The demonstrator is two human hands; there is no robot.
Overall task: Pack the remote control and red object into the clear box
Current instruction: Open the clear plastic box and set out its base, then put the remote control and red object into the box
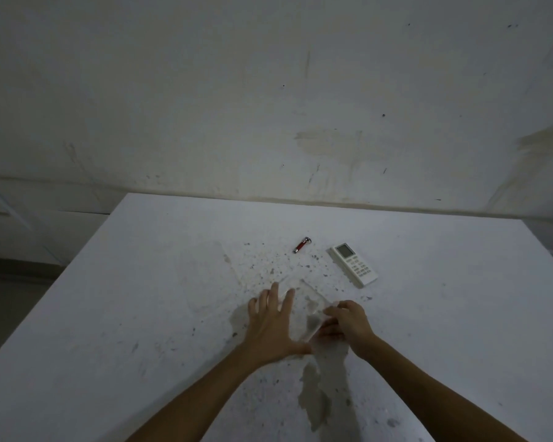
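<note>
From the head view, a white desk (141, 314) with dark specks and grey stains fills the lower half, set against a marked pale wall (268, 90). Near the middle of the desk sits the clear box (307, 309), hard to make out because it is transparent; its edges show faintly between the two hands. The left hand (273, 327) lies spread flat against the box's left side, fingers extended and apart, so its grip is open and only pressing against the box. The right hand (348, 323) is at the box's right side with fingers curled inward around its near corner; this grip appears closed on the clear box, though the transparent wall blurs exactly where the fingertips sit. Both bare forearms reach in from the bottom edge. Beyond the box, further from the person, the red object (301, 245), a small cylinder with a silver tip, lies on the desk well apart from the hands. To its right the remote control (354, 264), white with a small screen and rows of buttons, lies face up, near the box but not touching it
</note>
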